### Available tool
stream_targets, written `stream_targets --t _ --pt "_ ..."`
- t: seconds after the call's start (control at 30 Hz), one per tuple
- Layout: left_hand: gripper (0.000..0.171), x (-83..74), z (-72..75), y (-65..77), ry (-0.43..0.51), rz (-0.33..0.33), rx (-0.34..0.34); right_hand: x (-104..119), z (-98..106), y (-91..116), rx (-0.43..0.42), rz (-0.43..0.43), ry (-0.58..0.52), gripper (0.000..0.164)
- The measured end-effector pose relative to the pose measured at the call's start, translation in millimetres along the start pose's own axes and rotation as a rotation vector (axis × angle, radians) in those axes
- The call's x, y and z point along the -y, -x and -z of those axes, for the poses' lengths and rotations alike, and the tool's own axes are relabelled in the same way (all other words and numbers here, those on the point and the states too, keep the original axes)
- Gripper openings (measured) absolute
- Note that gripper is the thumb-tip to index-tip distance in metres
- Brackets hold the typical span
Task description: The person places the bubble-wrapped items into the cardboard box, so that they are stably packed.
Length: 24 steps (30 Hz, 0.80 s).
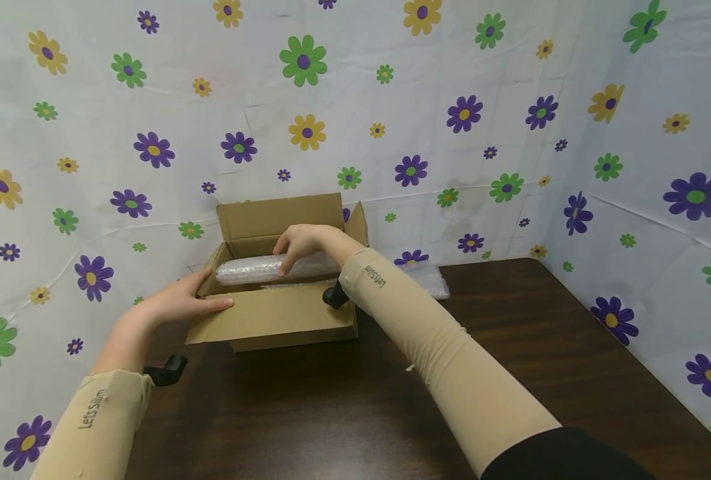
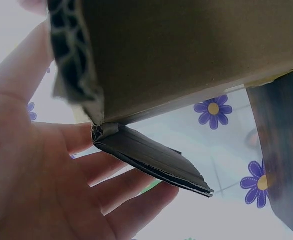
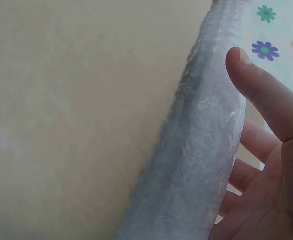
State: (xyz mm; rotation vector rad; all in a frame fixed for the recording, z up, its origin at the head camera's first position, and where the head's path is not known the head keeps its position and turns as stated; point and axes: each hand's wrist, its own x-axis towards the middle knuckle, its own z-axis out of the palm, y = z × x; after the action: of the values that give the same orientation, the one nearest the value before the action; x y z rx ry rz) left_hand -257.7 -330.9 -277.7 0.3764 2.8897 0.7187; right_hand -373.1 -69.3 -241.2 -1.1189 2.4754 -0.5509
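A brown cardboard box (image 1: 295,341) stands on the table with its top flaps spread. My left hand (image 1: 172,300) holds the box's left corner, the thumb lying on the front flap (image 1: 277,315). In the left wrist view its fingers (image 2: 119,187) pass behind a folded side flap (image 2: 156,155). Over the box opening, a long roll of bubble wrap (image 1: 247,270) lies crosswise. My right hand (image 1: 310,243) grips that roll from above; in the right wrist view, the thumb (image 3: 264,90) is on one side and the fingers behind. Whatever is inside the roll cannot be told.
More clear bubble wrap (image 1: 433,280) lies on the table behind the box's right side. The dark wooden table (image 1: 307,413) extends forward and to the right. A white flower-patterned curtain (image 1: 343,120) hangs close behind the box and along the right.
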Motion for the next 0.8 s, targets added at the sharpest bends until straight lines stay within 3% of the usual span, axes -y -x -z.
stream_targets --t 0.43,0.8 --pt "0.101 1.1 -0.9 -0.8 -0.009 -0.005 -0.007 -4.8 -13.4 -6.9 0.053 -0.058 -0.067 0.056" --pt "0.101 0.0 -0.5 0.3 -0.022 -0.006 -0.003 -5.2 -14.7 -7.4 0.094 -0.064 -0.047 0.059"
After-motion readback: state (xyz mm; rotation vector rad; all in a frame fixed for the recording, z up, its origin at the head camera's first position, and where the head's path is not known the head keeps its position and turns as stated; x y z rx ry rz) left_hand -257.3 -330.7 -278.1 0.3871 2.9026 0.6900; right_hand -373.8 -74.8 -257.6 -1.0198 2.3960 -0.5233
